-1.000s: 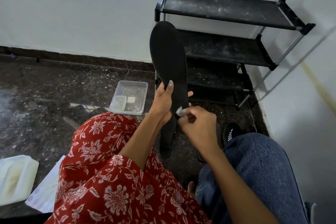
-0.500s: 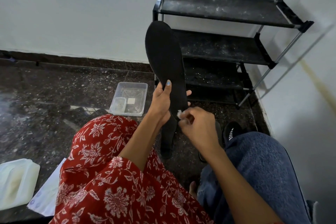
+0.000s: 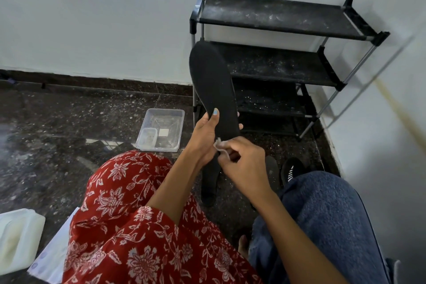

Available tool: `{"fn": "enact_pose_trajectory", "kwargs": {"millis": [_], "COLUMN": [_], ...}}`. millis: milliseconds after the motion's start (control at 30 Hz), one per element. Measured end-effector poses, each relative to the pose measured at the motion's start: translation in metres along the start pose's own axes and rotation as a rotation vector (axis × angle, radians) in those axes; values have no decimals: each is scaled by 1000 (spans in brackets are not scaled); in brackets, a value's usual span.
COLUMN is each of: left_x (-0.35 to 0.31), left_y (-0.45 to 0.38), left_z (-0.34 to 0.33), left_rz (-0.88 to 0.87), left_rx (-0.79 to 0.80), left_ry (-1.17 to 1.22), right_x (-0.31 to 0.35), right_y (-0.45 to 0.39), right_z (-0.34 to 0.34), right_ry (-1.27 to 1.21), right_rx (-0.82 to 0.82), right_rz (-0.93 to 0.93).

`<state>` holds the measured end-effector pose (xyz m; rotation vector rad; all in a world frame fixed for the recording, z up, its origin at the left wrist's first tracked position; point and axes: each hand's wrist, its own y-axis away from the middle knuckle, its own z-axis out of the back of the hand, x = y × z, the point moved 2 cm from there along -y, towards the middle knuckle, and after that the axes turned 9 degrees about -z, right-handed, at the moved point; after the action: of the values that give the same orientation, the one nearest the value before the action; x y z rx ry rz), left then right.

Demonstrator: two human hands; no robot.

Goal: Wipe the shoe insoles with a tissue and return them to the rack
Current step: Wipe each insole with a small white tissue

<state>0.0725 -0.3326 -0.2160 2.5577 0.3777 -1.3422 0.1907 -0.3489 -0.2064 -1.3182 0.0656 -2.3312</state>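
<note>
A long black insole (image 3: 212,85) stands almost upright in front of the rack, toe end up. My left hand (image 3: 205,136) grips it around the middle, thumb across its face. My right hand (image 3: 242,161) pinches a small crumpled white tissue (image 3: 219,145) against the insole's lower part. The black three-shelf shoe rack (image 3: 272,16) stands against the white wall behind, its dusty shelves bare. A second black insole (image 3: 272,170) lies on the floor below my right hand, partly hidden.
A clear plastic tray (image 3: 161,129) with a small tub in it sits on the dark speckled floor to the left. A black shoe with white stripes (image 3: 291,169) lies near my right knee. A white container (image 3: 18,237) and a paper sheet (image 3: 53,258) lie at bottom left.
The insole has tilted slightly with its toe end shifting left. My right hand with the tissue stays low on the insole, rubbing in small moves.
</note>
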Motion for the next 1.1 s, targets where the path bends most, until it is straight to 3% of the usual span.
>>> {"fn": "enact_pose_trajectory", "kwargs": {"millis": [200,333,500,667,833,967,1100], "left_x": [2,2,3,10,9,9,6], "left_y": [1,1,3,8,9,8,7], "left_z": [-2,-4,-6,-8,-11,-12,-9], "left_rz": [23,56,111,193,220,182,119], "left_rx": [42,30,63,44,91,102,126], "left_ry": [5,22,-5,-29,34,-23,-46], "right_x": [-16,3,-8,8,-9,5,-8], "right_y": [-12,1,-15,-2,-18,-8,-19], "right_z": [16,6,17,5,25,12,21], "right_ry": [44,-17,10,54,62,73,45], "right_rx": [-222,-9,-254,-55,-281,-93,-205], "right_rz": [-147,-30,-85,35,-93,29,-95]}}
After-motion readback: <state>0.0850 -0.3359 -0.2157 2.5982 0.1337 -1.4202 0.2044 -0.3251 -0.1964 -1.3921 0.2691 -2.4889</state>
